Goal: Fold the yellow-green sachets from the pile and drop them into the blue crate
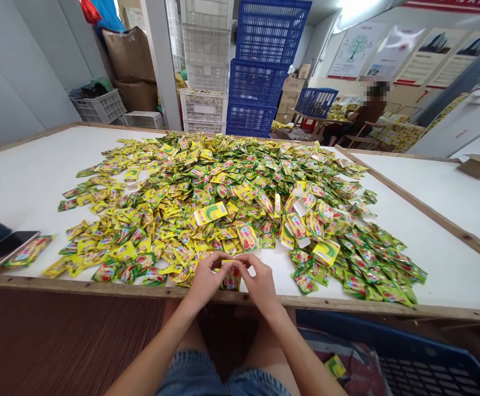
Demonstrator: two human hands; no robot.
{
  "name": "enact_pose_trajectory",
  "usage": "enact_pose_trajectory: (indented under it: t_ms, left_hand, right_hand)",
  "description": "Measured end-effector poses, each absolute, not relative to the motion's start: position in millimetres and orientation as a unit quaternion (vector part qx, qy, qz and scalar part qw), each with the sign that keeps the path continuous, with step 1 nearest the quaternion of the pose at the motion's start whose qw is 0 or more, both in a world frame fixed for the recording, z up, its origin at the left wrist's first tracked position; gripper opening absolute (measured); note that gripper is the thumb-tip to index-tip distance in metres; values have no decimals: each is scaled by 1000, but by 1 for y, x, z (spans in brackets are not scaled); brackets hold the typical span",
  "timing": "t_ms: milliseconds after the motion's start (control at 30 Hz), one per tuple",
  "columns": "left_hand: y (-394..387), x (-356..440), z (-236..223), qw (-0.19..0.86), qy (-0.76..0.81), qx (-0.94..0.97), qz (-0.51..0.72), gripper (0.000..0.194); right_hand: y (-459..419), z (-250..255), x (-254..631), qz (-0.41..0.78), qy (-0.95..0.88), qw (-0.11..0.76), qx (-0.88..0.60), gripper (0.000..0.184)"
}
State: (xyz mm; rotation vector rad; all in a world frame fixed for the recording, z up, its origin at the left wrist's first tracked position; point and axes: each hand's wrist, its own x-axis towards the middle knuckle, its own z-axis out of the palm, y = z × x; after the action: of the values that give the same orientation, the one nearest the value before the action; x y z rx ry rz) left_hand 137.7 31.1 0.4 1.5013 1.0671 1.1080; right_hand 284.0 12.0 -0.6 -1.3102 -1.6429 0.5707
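Head view: a small printed box (230, 281) is being held at the near edge of the white table (421, 220), between the fingers of the left hand (207, 278) and the right hand (260, 279). Both hands are being held narrow, thumbs and forefingers pinched at its yellow top edge; whether a flap is being folded there cannot be told. Just beyond, a broad heap of yellow and green packets (161, 209) is being borne by the tabletop. On this heap a yellow box (210, 213) is being supported on its side, and a cluster of printed boxes (295, 224) is being propped farther right. At the left, a phone (6, 250) is being rested beside a larger packet (29, 250). Below the table, at right, a blue basket (421, 347) is being partly hidden by the wooden edge (347, 307).
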Motion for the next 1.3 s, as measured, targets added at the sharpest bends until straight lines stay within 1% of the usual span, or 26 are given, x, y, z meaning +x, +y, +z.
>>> enact_pose_trajectory:
  t_ms: [133,367,433,500,567,600,633,667,700,733,767,833,867,900,967,1033,1100,1167,1233,1300]
  left_hand:
    - [34,140,-3,463,447,614,457,22]
    - [31,134,-13,439,401,650,474,16]
    - [29,133,-10,427,404,663,464,17]
    - [30,132,-4,407,407,685,447,21]
    - [38,134,4,360,409,724,422,29]
    - [45,137,7,318,407,755,404,35]
    - [55,142,9,265,399,792,380,40]
    - [66,148,9,210,380,834,342,46]
    - [78,156,9,157,350,873,300,55]
    - [91,165,7,111,316,909,250,62]
    - [102,174,5,71,295,930,208,65]
    - [121,189,2,23,272,952,141,56]
    - [127,194,2,17,264,956,125,51]
    - [130,196,3,24,258,958,123,47]
    - [131,191,10,76,263,949,157,46]
    - [126,175,22,171,312,906,230,54]
    - [117,153,33,274,388,815,331,60]
    - [104,130,39,345,434,719,420,54]
    - [90,109,38,395,466,647,456,45]
    - [75,92,31,444,496,579,471,41]
  right_hand:
    - [15,-1,288,233,-666,448,-549,16]
    - [9,-22,279,263,-654,487,-516,15]
    - [5,-17,283,261,-654,488,-516,16]
    - [-8,-4,305,224,-652,487,-537,17]
    - [-29,14,345,168,-641,455,-595,18]
    - [-41,22,369,148,-643,408,-631,18]
    - [-54,29,393,154,-654,334,-661,18]
    - [-65,34,415,146,-661,283,-679,19]
    - [-75,37,432,135,-662,248,-694,20]
    - [-82,39,444,133,-661,228,-703,22]
    - [-86,39,448,135,-661,221,-704,23]
    - [-81,34,441,162,-668,229,-689,25]
    - [-73,30,431,178,-674,237,-677,25]
    - [-61,25,421,188,-679,246,-665,25]
    - [-27,15,401,177,-685,264,-656,23]
    - [12,6,387,136,-692,269,-656,19]
    - [49,0,380,89,-704,215,-671,20]
    - [78,-5,376,62,-703,137,-696,30]
    - [95,-7,376,57,-693,92,-713,37]
    - [101,-7,378,63,-687,85,-719,34]
